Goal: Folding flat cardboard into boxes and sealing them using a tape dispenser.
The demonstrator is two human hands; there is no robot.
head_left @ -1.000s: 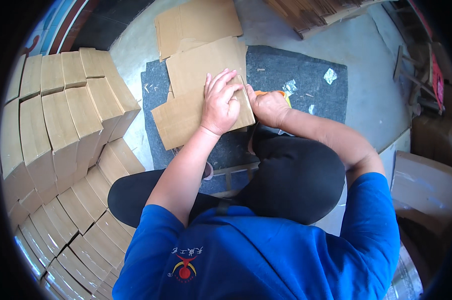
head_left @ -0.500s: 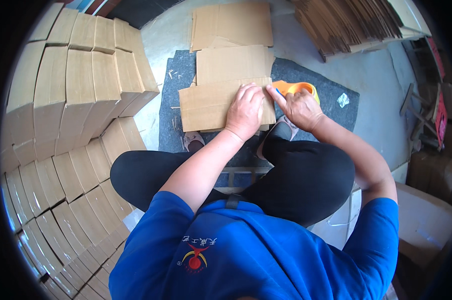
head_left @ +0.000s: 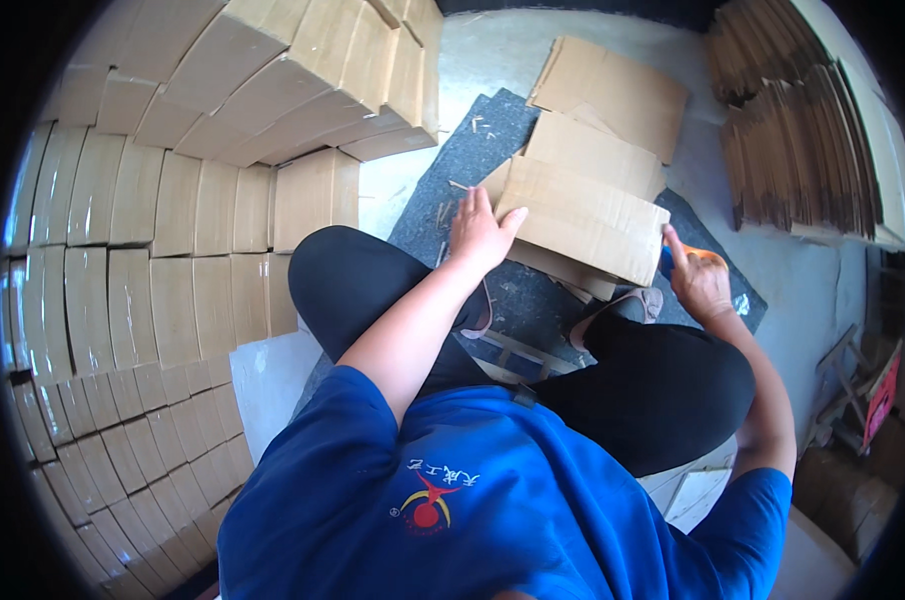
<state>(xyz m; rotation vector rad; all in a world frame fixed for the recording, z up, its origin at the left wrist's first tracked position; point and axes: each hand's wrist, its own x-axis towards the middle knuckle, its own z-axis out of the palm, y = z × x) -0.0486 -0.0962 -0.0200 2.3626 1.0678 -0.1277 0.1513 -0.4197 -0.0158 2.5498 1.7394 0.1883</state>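
A folded cardboard sheet (head_left: 583, 215) lies tilted on top of other cardboard pieces in front of my knees. My left hand (head_left: 480, 235) is beside its left edge, open, with the fingers stretched out and the thumb close to the sheet. At the right edge is my right hand (head_left: 701, 282), index finger straight and touching the corner area. Its other fingers curl against an orange and blue tool (head_left: 710, 255), mostly hidden, so I cannot make out its kind.
Stacked brown cartons (head_left: 198, 200) fill the left side. Further cardboard sheets (head_left: 613, 90) lie beyond on the grey mat (head_left: 443, 180), which holds scraps. Bundled flat cardboard (head_left: 798, 150) stands at the far right, with a folding stool (head_left: 858, 390) nearer.
My left hand has come off the sheet's top to its left edge and opened. My right hand stays at the right edge. The view has turned, so the cardboard appears slanted and further right.
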